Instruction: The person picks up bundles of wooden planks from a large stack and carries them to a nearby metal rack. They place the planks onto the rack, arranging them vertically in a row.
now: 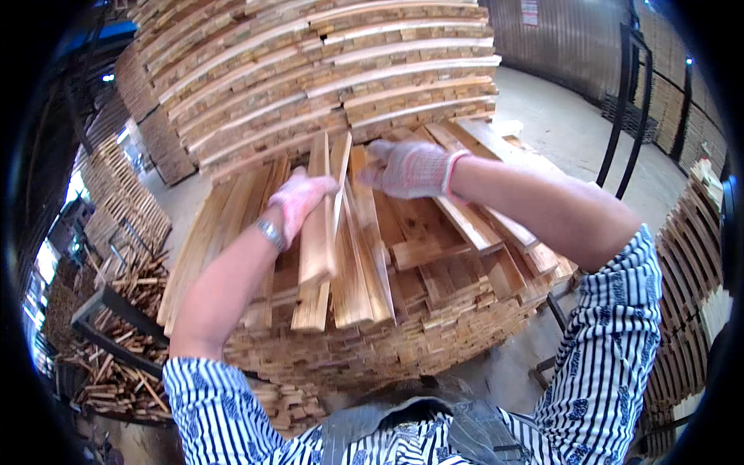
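My left hand [301,203], in a pink-and-white knit glove with a watch at the wrist, is closed on a pale wooden slat [316,246]. This slat is tilted up off the layer beneath it, and a second narrow slat [339,174] leans against its right side. My right hand [415,169], gloved alike, hovers over the boards to the right. Its thumb and fingers are apart, slightly blurred, with nothing seen between them. Several loose slats [360,279] lie lengthwise below and between my hands, on top of a stack of boards [372,349].
A tall stack of layered boards [325,77] rises just beyond. Scrap wood [124,349] fills a black metal frame [101,310] at left. Another black metal frame [624,108] stands at right, near more stacked boards [686,271]. Concrete floor [542,101] shows behind.
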Demonstrator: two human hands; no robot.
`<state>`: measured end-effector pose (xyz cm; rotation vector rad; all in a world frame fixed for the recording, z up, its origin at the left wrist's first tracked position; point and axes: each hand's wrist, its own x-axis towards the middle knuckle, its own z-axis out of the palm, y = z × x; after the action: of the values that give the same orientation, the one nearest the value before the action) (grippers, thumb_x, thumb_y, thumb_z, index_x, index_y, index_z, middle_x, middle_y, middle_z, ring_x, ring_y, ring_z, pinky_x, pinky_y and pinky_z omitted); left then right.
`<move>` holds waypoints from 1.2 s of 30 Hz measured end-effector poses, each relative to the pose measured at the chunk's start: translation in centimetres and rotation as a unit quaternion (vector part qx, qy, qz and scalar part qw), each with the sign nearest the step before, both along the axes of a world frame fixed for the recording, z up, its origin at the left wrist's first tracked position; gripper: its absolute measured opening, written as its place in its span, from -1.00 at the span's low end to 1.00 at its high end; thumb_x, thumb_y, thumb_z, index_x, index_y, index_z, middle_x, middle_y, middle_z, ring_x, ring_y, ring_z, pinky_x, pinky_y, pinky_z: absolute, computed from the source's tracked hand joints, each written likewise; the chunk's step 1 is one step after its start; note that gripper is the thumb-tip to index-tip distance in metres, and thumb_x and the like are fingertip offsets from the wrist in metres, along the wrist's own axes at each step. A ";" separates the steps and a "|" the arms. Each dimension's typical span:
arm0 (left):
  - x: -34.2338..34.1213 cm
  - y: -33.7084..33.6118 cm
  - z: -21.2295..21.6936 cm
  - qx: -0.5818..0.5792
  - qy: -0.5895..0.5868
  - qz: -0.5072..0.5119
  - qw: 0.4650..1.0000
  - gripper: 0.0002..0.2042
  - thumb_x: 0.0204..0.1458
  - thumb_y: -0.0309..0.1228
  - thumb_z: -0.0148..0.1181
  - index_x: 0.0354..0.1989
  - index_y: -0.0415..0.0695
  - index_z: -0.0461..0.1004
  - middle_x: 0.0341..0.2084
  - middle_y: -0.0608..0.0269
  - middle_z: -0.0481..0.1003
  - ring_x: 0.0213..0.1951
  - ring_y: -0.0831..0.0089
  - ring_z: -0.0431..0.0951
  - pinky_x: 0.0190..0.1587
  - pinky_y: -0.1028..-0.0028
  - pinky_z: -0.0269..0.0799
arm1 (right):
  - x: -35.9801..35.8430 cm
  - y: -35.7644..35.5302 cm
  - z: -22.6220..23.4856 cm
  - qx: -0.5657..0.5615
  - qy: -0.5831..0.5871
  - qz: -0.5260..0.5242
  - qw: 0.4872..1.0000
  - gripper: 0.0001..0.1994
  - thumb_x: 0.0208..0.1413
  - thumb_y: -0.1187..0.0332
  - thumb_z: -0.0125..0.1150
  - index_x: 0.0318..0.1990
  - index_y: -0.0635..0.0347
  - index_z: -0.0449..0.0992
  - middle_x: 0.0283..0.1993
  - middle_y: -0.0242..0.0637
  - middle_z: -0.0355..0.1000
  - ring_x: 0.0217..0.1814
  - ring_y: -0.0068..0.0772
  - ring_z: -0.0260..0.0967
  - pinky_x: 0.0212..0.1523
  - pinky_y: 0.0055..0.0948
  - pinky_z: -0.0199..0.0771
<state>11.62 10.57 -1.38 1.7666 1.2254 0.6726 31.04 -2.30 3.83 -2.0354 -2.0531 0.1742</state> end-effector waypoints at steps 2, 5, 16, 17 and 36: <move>-0.6 -1.6 1.6 -0.005 -0.016 -0.036 0.999 -0.19 -0.15 -0.24 0.31 0.31 -0.33 0.16 0.05 -0.06 0.44 0.02 0.20 0.49 0.10 0.32 0.39 | 1.1 1.5 -2.1 0.004 0.060 -0.020 0.998 -0.25 0.27 -0.16 -0.08 0.41 0.23 0.08 0.27 0.01 0.34 0.31 0.01 0.29 0.32 -0.16 0.24; -4.0 -0.5 2.3 0.091 0.184 -0.030 0.978 -0.03 -0.08 -0.16 0.25 0.43 -0.32 -0.17 0.20 -0.22 0.33 0.19 0.07 0.39 0.20 0.34 0.32 | -0.7 2.2 -2.3 -0.041 0.149 -0.055 0.986 -0.19 0.25 -0.22 -0.10 0.42 0.27 0.03 0.32 0.06 0.26 0.39 -0.05 0.20 0.37 -0.21 0.15; -4.0 2.2 -4.2 0.335 0.482 -0.073 0.806 -0.51 0.12 -0.20 -0.03 0.18 -0.22 0.21 0.15 -0.23 0.31 0.25 -0.07 0.27 0.24 0.04 0.17 | -5.2 5.6 -7.7 -0.094 0.345 -0.159 0.920 0.02 0.10 -0.28 0.07 0.42 0.40 -0.13 0.42 0.17 0.06 0.46 -0.01 0.07 0.37 -0.20 0.14; -4.2 2.3 -5.0 0.355 0.485 -0.057 0.797 -0.50 0.13 -0.19 -0.05 0.19 -0.22 0.22 0.15 -0.19 0.32 0.24 -0.05 0.28 0.24 0.03 0.17 | -5.4 4.2 -7.6 -0.090 0.349 -0.154 0.920 0.03 0.10 -0.31 0.06 0.45 0.33 -0.17 0.44 0.15 0.03 0.48 0.00 0.03 0.40 -0.17 0.09; -1.1 -1.3 -2.6 0.214 0.312 -0.044 0.925 -0.47 0.21 -0.16 -0.14 0.26 -0.24 0.16 0.12 -0.32 0.36 0.14 -0.13 0.41 0.20 0.15 0.31 | -6.4 6.8 -8.6 -0.091 0.267 -0.127 0.951 -0.28 0.09 0.00 0.24 0.32 0.16 0.16 0.18 0.08 0.37 0.21 -0.09 0.39 0.19 -0.21 0.34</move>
<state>10.56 9.27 -3.94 2.5131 1.4728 0.3362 24.69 4.55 -4.81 -2.0385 -1.4783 0.7946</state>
